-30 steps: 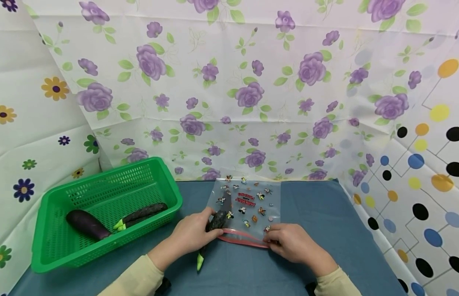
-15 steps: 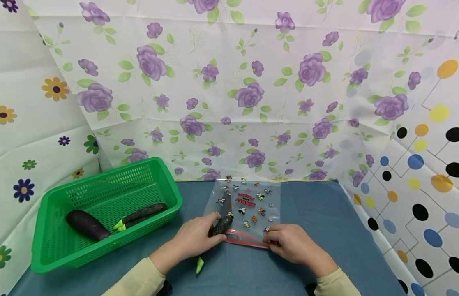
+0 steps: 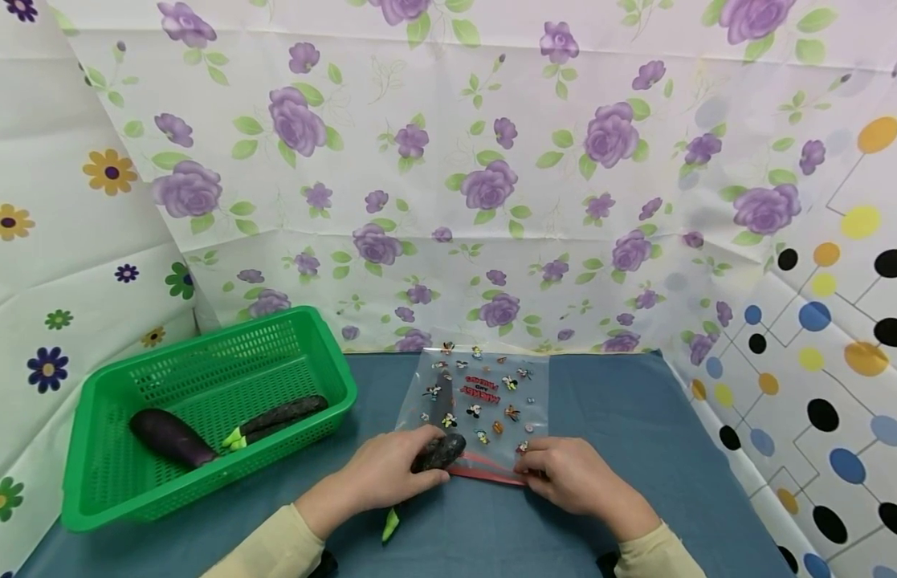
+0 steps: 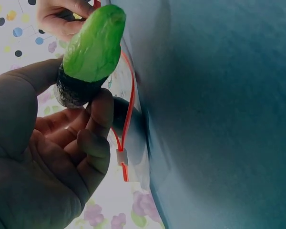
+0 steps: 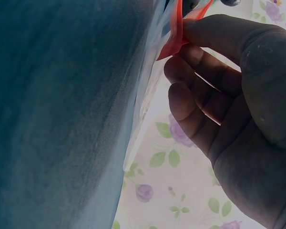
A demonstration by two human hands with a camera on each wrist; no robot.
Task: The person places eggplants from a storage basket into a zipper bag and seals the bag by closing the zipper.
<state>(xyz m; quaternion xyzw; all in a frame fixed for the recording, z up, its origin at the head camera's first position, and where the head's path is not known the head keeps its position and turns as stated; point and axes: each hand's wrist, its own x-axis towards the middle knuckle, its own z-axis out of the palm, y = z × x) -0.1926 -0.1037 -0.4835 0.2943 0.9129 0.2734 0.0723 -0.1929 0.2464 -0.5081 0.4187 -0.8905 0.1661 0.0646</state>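
Observation:
My left hand [image 3: 390, 470] grips a dark, bumpy cucumber [image 3: 442, 452] with a light green end [image 4: 96, 45]. The cucumber's dark tip points toward the red-edged mouth of a clear zip bag [image 3: 502, 437] with cartoon prints, lying on the table. Between thumb and fingers, my right hand [image 3: 567, 474] pinches the right end of the bag's red zip strip [image 5: 176, 36]. A long dark shape [image 3: 443, 395] lies inside the bag along its left side. In the left wrist view, the bag's mouth gapes, with a white slider [image 4: 122, 157] on the strip.
At the left stands a green perforated basket [image 3: 209, 329]. It holds a purple eggplant [image 3: 172, 438] and dark cucumbers [image 3: 282, 416] with green ends. A blue cloth [image 3: 607, 393] covers the table, and patterned sheets [image 3: 448, 160] hang behind and at both sides.
My left hand has shifted slightly right and toward me, and the cucumber's tip has swung right, toward the bag's mouth. My right hand has stayed at the strip.

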